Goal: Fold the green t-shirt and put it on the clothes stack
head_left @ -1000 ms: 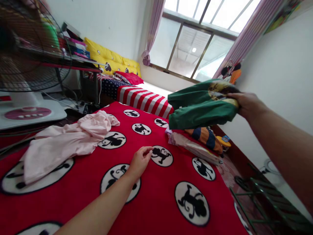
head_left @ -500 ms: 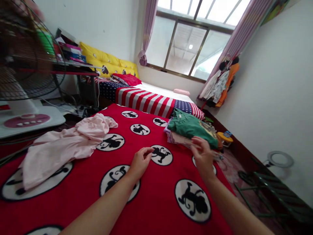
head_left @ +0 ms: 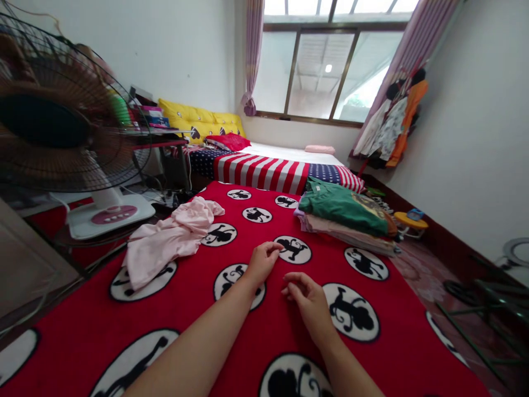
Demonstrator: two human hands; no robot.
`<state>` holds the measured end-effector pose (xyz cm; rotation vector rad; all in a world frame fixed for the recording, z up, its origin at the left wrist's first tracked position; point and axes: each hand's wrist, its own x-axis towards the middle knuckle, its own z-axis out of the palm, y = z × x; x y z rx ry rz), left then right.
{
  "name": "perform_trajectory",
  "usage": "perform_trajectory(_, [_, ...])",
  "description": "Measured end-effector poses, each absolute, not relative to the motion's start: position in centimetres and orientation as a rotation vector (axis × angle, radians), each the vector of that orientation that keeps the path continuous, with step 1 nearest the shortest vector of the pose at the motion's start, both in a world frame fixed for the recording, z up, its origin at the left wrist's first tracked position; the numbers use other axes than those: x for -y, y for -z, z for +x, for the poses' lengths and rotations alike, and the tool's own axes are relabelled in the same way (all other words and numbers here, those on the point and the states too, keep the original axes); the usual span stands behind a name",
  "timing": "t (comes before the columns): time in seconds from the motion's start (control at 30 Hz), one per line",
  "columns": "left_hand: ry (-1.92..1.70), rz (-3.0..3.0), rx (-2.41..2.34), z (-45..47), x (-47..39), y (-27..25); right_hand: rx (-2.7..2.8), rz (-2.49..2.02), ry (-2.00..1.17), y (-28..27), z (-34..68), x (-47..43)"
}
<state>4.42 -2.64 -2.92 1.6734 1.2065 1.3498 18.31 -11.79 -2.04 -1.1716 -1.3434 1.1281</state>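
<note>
My left hand (head_left: 263, 262) hovers over the middle of the red blanket (head_left: 185, 314), thumb a little apart from loosely bent fingers, holding nothing. Closer to me and to the right, my right hand (head_left: 306, 300) is also empty, its fingers slightly curled and parted. A crumpled pale pink garment (head_left: 165, 242) lies on the blanket to the left, apart from both hands. At the blanket's far right sits a stack of folded clothes (head_left: 351, 234), with a green shirt (head_left: 339, 204) on top. Neither hand touches the stack.
An electric fan (head_left: 45, 121) stands at the left on a white base. Beyond the blanket is a bed with a striped, starred cover (head_left: 264, 172). A yellow stool (head_left: 410, 220) and a dark green metal frame (head_left: 487, 309) stand on the floor at the right.
My right hand has come away from beside the clothes stack, moving left and toward me, near my left hand. The view has shifted left. The pink garment and stack look unchanged.
</note>
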Motion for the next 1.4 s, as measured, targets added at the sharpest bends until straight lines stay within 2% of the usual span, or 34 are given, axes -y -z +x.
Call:
perform_trajectory(0.2, [-1.210, 1.790, -1.187, 3.9, 3.2, 1.8, 1.435, -1.131, -1.128, 1.9, 18.3, 12.1])
perform_trajectory(0.33, [-1.184, 2.105, -1.293, 0.4, 2.6, 0.1, 1.467, -1.134, -1.113, 1.9, 18.5, 12.3])
perform_trajectory(0.43, [-1.330, 2.205, -1.808, -3.9, 2.3, -1.4, 1.484, -1.137, -1.103, 1.9, 18.6, 12.3])
perform_trajectory(0.53, [-1.466, 1.923, -2.517, -8.3, 2.8, -2.3, 1.490, -1.133, -1.095, 1.8, 18.6, 12.3])
perform_trajectory(0.6, [-1.380, 1.694, -2.772, -10.6, 3.4, -2.2, 1.495, -1.118, -1.094, 1.7, 18.6, 12.4])
perform_trajectory(0.67, [-1.161, 1.540, -2.828, -12.3, 3.9, -1.9, 1.505, -1.106, -1.086, 1.6, 18.6, 12.4])
perform_trajectory(0.77, [-0.871, 1.495, -2.815, -13.7, 4.0, -1.2, 1.520, -1.103, -1.074, 1.3, 18.6, 12.5])
perform_trajectory(0.87, [-0.783, 1.570, -2.828, -14.4, 3.5, -1.1, 1.536, -1.100, -1.061, 1.3, 18.7, 12.5])
perform_trajectory(0.93, [-0.865, 1.601, -2.767, -14.3, 3.1, -1.5, 1.544, -1.099, -1.047, 1.5, 18.6, 12.4])
perform_trajectory(1.0, [-1.096, 1.572, -2.600, -13.1, 2.8, -2.5, 1.525, -1.099, -1.050, 1.6, 18.4, 12.4])
perform_trajectory(1.07, [-1.444, 1.489, -2.258, -10.5, 2.7, -4.0, 1.452, -1.080, -1.082, 1.6, 18.3, 12.3])
perform_trajectory(1.13, [-1.711, 1.406, -1.669, -7.0, 2.9, -5.4, 1.327, -1.041, -1.099, 1.5, 18.4, 12.2])
perform_trajectory(1.23, [-1.584, 1.291, -1.121, -2.5, 3.5, -6.6, 1.140, -0.994, -1.019, 1.3, 19.6, 11.7])
perform_trajectory(1.4, [-1.505, 1.443, -1.281, -1.2, 3.4, -5.4, 0.982, -1.082, -0.869, 2.2, 22.6, 9.9])
